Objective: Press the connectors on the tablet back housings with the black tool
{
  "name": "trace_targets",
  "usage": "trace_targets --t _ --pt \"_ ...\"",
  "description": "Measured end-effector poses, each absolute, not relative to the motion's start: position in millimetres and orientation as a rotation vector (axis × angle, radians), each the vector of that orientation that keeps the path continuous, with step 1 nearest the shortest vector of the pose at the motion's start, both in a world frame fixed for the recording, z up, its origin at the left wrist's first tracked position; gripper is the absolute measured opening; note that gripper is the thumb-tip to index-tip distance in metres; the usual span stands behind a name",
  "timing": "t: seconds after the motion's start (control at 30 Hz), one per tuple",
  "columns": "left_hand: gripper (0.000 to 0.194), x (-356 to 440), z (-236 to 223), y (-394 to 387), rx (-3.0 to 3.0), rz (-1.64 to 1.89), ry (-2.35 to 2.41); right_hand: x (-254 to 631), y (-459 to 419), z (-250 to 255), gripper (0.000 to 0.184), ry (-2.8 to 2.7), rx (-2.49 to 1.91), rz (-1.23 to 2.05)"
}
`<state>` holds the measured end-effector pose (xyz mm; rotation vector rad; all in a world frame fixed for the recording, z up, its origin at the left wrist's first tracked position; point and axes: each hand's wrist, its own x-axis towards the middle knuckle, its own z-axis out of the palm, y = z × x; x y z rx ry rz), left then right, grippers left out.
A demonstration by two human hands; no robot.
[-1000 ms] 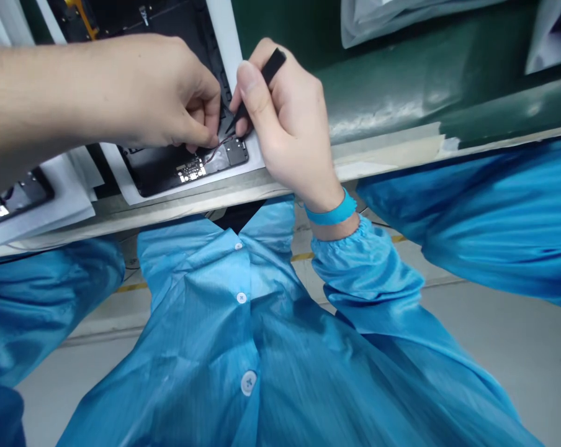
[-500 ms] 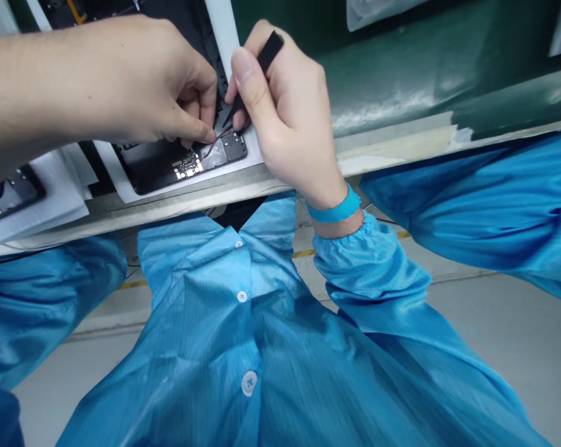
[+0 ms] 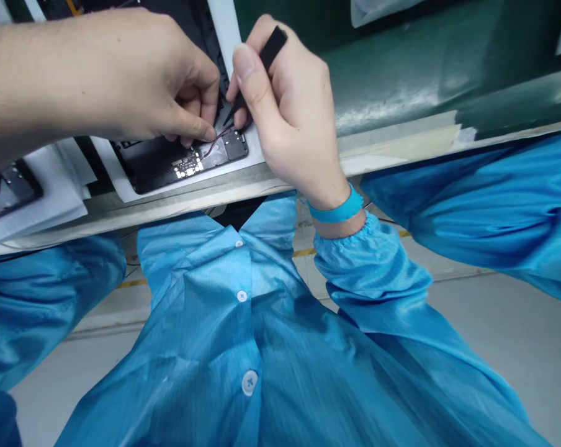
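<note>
A black opened device (image 3: pixel 159 162) with a small circuit board (image 3: pixel 188 165) lies on a white sheet at the bench's near edge. My left hand (image 3: pixel 136 81) is closed in a pinch over it, fingertips pressing a thin red and black wire (image 3: pixel 214 143). My right hand (image 3: pixel 285 105) grips black tweezers (image 3: pixel 272 46) like a pen, their tip down at the wire beside my left fingertips. A blue wristband (image 3: pixel 336 211) circles my right wrist.
The green bench surface (image 3: pixel 424 81) stretches right, with a taped metal edge (image 3: pixel 401 149). Another black device (image 3: pixel 8 189) on white sheets lies at the left. Blue sleeves (image 3: pixel 485 198) appear at both sides. My blue buttoned coat (image 3: pixel 243 335) fills the lower view.
The hands and device sit slightly higher in view than a second ago. Both hands keep the same grips; the tweezers' tip stays at the wire.
</note>
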<state>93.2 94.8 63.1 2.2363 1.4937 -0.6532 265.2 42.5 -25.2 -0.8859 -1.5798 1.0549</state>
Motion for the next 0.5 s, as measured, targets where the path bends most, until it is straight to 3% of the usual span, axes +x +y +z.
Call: trace_targets --t 0.5 --pt "0.015 94.6 61.3 96.9 2.272 -0.662 1.468 266.5 39.4 -21.2 0.032 -1.565 -0.908 1.095"
